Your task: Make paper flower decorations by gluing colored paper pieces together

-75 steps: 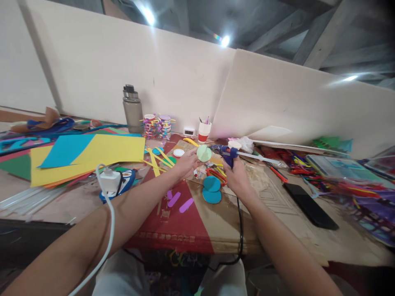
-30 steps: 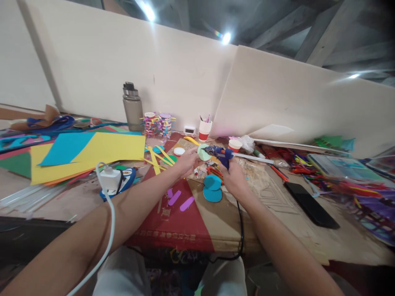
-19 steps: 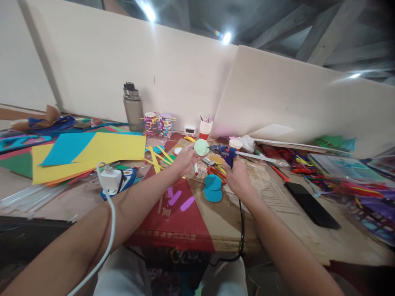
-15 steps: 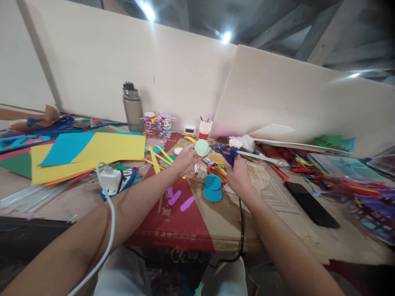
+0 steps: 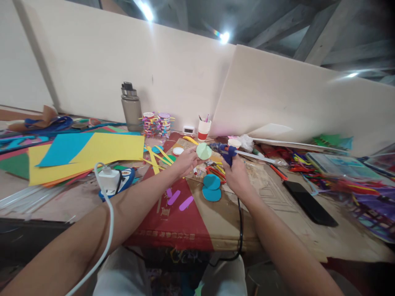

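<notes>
Between the fingers of my left hand [image 5: 187, 161] is a pale green disc [image 5: 204, 151], held up with its flat face towards me. My right hand [image 5: 236, 172] is wrapped round a blue hot glue gun [image 5: 228, 153]. A long whitish glue stick [image 5: 254, 156] juts from the gun's back, and its black cord [image 5: 240, 230] hangs over the table edge. The nozzle points left, close to the disc's right edge; whether they touch I cannot tell. Just below, two overlapping teal discs [image 5: 211, 193] lie on the cardboard. Purple strips [image 5: 186, 203] rest to their left.
Yellow and blue sheets [image 5: 120, 150] cover the left side, near a white plug [image 5: 108, 179] with a pale cable. A grey bottle [image 5: 131, 109], two strip-covered cups [image 5: 164, 125] and a red-and-white cup [image 5: 203, 129] stand at the back. A black phone [image 5: 310, 203] lies right, near pipe cleaners [image 5: 304, 164].
The pale green disc has shifted slightly right, and the glue gun's nozzle now sits nearer its upper right edge. Both hands keep their hold.
</notes>
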Motion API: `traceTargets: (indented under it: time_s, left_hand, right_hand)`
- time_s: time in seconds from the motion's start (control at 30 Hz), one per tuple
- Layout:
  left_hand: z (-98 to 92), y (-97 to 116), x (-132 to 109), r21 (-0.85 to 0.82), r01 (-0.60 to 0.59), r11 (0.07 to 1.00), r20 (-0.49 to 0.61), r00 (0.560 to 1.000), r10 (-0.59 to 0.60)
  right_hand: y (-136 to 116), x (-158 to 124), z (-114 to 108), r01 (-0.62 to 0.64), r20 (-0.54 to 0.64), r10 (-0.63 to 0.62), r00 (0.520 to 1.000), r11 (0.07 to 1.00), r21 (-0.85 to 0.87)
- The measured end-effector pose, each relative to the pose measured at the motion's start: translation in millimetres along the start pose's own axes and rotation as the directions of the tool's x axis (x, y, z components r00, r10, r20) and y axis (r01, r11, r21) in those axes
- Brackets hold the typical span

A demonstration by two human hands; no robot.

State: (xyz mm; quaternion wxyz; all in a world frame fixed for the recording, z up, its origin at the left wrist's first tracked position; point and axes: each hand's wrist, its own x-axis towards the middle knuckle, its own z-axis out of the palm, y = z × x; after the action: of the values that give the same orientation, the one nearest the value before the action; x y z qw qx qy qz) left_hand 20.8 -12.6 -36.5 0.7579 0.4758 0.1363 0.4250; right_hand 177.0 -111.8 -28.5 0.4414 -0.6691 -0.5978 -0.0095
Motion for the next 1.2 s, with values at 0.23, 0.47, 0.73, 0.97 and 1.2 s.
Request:
traceTargets:
  time_s: [0.23, 0.47, 0.73, 0.97, 1.2]
  left_hand:
    - [2.0, 0.6, -1.8, 0.03, 0.061, 0.998, 0.011, 0.998, -0.061]
    - [2.8, 0.3, -2.2, 0.06, 0.081, 0.995, -0.012, 0.997, -0.081]
    - [3.3, -0.7, 0.0, 0.056, 0.065, 0.996, -0.033, 0.997, -0.063]
    - [0.9, 2.8, 2.5, 0.018, -0.002, 1.0, -0.023, 1.0, 0.002]
    - [0.2, 7.6, 4.6, -0.084, -0.026, 0.996, -0.112, 0.994, 0.016]
  right_hand:
    - [1.5, -0.6, 1.8, 0.03, 0.0, -0.03, 1.0, 0.999, -0.011]
    - [-4.9, -3.8, 3.5, 0.038, 0.045, -0.037, 0.998, 0.999, -0.015]
    - [-10.6, -7.4, 4.7, 0.05, 0.083, -0.052, 0.995, 0.999, 0.02]
    - [-10.9, -8.2, 3.8, 0.059, 0.136, -0.059, 0.989, 0.998, 0.01]
    - [-2.1, -6.4, 2.6, 0.043, 0.082, -0.055, 0.995, 0.988, 0.147]
